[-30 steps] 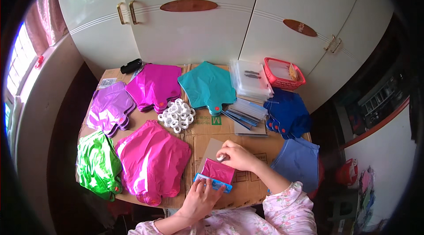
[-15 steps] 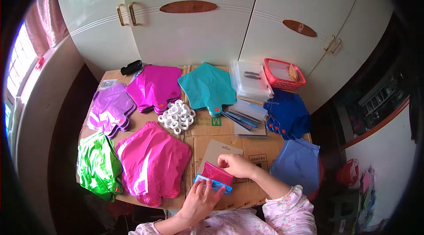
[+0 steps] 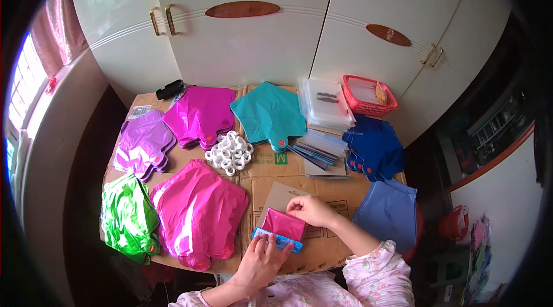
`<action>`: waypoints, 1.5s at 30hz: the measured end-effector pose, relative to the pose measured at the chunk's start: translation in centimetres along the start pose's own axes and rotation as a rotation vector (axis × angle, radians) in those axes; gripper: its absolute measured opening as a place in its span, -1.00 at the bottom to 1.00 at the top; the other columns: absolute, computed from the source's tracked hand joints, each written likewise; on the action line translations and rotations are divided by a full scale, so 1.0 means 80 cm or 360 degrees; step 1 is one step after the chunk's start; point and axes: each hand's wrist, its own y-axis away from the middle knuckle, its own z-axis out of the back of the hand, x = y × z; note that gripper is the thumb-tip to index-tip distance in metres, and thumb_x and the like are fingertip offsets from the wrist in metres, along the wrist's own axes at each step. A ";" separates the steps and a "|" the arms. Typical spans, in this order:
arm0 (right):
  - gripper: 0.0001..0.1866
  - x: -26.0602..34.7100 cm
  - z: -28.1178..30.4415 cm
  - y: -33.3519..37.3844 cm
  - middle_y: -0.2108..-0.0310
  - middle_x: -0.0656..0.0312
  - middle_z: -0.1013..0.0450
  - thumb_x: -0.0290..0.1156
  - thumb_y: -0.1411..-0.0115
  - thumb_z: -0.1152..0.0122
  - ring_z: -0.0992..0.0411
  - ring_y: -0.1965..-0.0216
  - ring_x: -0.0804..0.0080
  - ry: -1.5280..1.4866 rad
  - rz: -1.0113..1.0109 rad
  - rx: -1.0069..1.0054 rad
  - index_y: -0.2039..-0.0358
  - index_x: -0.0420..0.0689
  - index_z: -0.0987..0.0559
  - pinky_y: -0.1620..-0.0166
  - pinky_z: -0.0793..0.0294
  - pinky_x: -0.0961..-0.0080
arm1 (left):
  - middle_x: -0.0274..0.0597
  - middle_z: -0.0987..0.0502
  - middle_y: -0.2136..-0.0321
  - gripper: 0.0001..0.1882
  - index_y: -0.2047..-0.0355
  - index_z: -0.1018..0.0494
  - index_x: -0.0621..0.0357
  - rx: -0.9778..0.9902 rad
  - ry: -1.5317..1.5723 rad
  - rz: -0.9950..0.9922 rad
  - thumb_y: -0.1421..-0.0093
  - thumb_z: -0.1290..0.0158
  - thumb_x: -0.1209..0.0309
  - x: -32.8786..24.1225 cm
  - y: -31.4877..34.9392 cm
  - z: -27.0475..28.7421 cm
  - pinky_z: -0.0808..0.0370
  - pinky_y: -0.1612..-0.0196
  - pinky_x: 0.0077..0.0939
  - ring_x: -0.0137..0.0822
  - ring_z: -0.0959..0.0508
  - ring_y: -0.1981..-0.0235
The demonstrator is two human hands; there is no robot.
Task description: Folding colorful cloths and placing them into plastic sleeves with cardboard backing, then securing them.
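Left hand: comes in low from the near edge, palm down, fingers slightly apart and laid over a blue strip. Presses from above; cannot tell whether the thumb also pinches. Right hand: forearm angles in from the lower right, wrist bent inward, fingers curled, thumb and forefinger drawn together at the upper right corner of a pink foil packet. Cannot tell whether anything is pinched between them.

Packet lies folded, its near edge meeting the blue strip, on a grey-brown card with a slot near its far end. All of it sits at the near middle of a cardboard-covered table.

Containers: red basket at the far right corner; in it, pale sheets and a yellowish item, too small to name. Just left of it, a stack of clear plastic sleeves, dark marks showing on the top one. Nearer, narrow clear and blue pieces in a loose pile.

Further round: white rings heaped loose at centre. Foil shapes in piles: teal, magenta, lilac, green, large pink, dark blue. Paler blue one at the right edge.
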 end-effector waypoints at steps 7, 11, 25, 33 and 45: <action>-0.69 0.058 -0.012 -0.024 0.46 0.05 -0.51 -0.13 -0.13 -0.14 -0.50 0.40 0.07 0.0630 0.0204 -0.0449 0.47 -0.15 -0.52 0.34 -0.47 0.23 | 0.16 -0.40 0.17 -0.54 -0.08 -0.33 -0.09 -0.0009 -0.0002 0.0000 -0.11 0.10 0.33 -0.002 -0.007 -0.004 -0.43 0.09 -0.10 0.00 -0.44 0.23; -0.69 0.050 -0.034 -0.028 0.49 0.05 -0.50 -0.13 -0.11 -0.19 -0.49 0.40 0.06 0.0906 0.0242 -0.0265 0.45 -0.16 -0.48 0.33 -0.45 0.20 | 0.11 -0.39 0.17 -0.56 -0.06 -0.34 -0.13 -0.0106 -0.0061 0.0039 -0.12 0.10 0.33 -0.006 -0.007 -0.003 -0.44 0.10 -0.09 0.00 -0.44 0.21; -0.70 0.018 -0.059 -0.041 0.16 0.17 -0.30 -0.30 -0.09 -0.19 -0.31 0.11 0.17 0.1086 0.0842 -0.0707 0.15 -0.02 -0.44 0.07 -0.36 0.26 | -0.20 -0.38 0.26 -0.66 0.16 -0.42 -0.19 -0.0158 -0.0175 0.0056 0.02 -0.01 0.34 -0.017 -0.025 -0.004 -0.43 0.19 -0.30 -0.22 -0.44 0.22; -0.61 0.016 -0.044 -0.047 -0.02 0.12 -0.22 -0.38 -0.11 -0.01 -0.21 -0.07 0.11 0.1241 0.0958 -0.0641 0.00 -0.03 -0.36 -0.10 -0.18 0.09 | -0.11 -0.42 0.13 -0.70 0.22 -0.41 -0.08 -0.0283 -0.0192 0.0059 0.03 0.00 0.33 -0.012 -0.035 -0.020 -0.48 0.25 -0.35 -0.18 -0.49 0.20; -0.65 -0.056 0.309 -0.156 0.15 0.01 -0.48 -0.44 -0.07 0.01 -0.44 0.10 0.07 0.1513 0.0099 -0.0714 0.09 -0.07 -0.48 0.01 -0.40 0.22 | 0.09 -0.22 -0.12 -0.51 -0.04 -0.30 -0.02 -0.0133 -0.0158 0.0133 -0.06 0.02 0.21 -0.022 -0.041 -0.024 -0.46 0.19 -0.04 -0.08 -0.38 0.12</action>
